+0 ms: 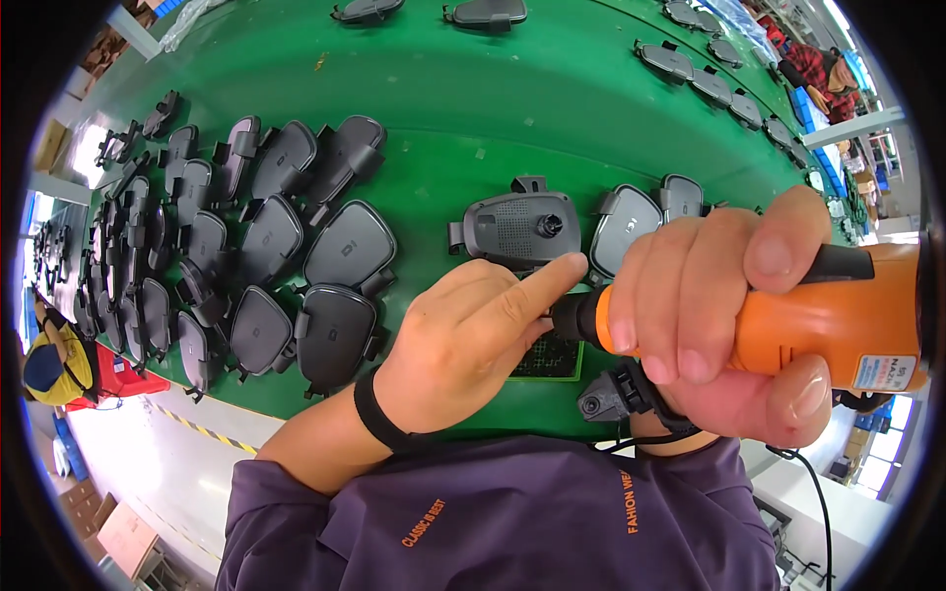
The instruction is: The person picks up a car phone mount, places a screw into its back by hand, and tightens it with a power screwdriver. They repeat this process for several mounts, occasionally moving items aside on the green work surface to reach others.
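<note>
Head view: you sit or stand at a green worktable (463, 128), both bare hands raised in front of your dark purple shirt (552, 512).
Right hand: your right hand (690, 295) is wrapped firmly round an orange electric screwdriver (833, 320), its black nose (574, 317) pointing left.
Left hand: your left hand (463, 330) has its index finger stretched out and the other fingers curled in, just beside that nose; you cannot tell from here whether the thumb and fingers pinch anything.
Phone holder: the dark grey phone holder (503, 236) lies on the table beyond your left fingertip, perforated face up, with a black round stub (549, 226) standing on it; contact with the finger is unclear.
Screw tray: a green-rimmed tray (547, 377) of small dark pieces sits partly hidden below the nose.
Right of the holder: two more phone holders (628, 229) lie close together.
Left side: a crowd of phone holders (271, 236) covers the table.
Wrists: a black band (377, 412) circles your left one; a dark device (611, 397) sits by your right.
</note>
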Tool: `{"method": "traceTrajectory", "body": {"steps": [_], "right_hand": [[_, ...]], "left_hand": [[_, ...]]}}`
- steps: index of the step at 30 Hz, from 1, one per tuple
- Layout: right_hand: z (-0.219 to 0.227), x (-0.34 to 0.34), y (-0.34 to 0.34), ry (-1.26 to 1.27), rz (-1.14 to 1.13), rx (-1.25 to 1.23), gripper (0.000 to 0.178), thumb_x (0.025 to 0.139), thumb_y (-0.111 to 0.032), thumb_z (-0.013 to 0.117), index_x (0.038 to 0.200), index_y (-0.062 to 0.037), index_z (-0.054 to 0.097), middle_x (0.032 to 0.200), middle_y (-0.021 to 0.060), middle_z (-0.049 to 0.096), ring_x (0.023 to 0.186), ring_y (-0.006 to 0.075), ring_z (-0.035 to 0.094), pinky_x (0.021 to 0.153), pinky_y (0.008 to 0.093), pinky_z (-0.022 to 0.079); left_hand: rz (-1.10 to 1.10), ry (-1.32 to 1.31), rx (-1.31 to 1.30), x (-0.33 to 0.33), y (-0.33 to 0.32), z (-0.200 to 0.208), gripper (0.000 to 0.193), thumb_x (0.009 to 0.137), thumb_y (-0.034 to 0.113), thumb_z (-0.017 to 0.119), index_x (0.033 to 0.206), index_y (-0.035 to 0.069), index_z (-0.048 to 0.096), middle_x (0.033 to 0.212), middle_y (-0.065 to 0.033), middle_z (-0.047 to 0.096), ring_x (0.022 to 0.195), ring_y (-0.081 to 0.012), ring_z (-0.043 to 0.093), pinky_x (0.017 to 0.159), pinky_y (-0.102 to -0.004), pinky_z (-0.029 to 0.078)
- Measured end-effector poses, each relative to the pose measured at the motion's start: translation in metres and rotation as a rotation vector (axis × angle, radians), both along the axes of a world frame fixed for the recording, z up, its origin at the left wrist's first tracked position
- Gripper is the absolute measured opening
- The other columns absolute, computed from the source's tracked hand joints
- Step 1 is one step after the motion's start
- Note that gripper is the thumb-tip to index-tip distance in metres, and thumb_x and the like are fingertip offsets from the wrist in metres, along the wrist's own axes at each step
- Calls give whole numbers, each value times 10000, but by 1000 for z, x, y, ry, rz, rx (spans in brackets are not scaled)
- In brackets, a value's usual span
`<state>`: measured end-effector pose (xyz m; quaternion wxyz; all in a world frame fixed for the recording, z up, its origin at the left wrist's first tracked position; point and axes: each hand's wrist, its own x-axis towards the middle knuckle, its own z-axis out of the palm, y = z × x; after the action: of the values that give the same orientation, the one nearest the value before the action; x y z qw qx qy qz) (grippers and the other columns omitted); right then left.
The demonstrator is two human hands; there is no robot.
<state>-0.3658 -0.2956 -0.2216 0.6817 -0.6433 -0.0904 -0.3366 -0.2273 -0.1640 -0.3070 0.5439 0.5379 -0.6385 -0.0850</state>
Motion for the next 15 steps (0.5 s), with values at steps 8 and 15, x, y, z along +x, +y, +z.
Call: {"method": "traceTrajectory", "body": {"steps": [8,15], "right_hand": [[9,-4,2,54,-31,-4,486,915,-412,679,1180,-96,422,690,-16,566,557,131,568,606,298,518],[11,-2,11,89,-212,42,482,926,-411,649,1208,-84,434,733,1,562,578,143,543,632,325,509]], "left_hand": [[14,-124,-65,-2,-1,0,609,645,-61,704,1250,6,667,757,-73,564,725,-232,595,676,-358,516],[137,-149,-66,-3,-7,21,510,693,-68,732,1194,11,684,812,-79,654,799,-238,657,712,-339,530]]}}
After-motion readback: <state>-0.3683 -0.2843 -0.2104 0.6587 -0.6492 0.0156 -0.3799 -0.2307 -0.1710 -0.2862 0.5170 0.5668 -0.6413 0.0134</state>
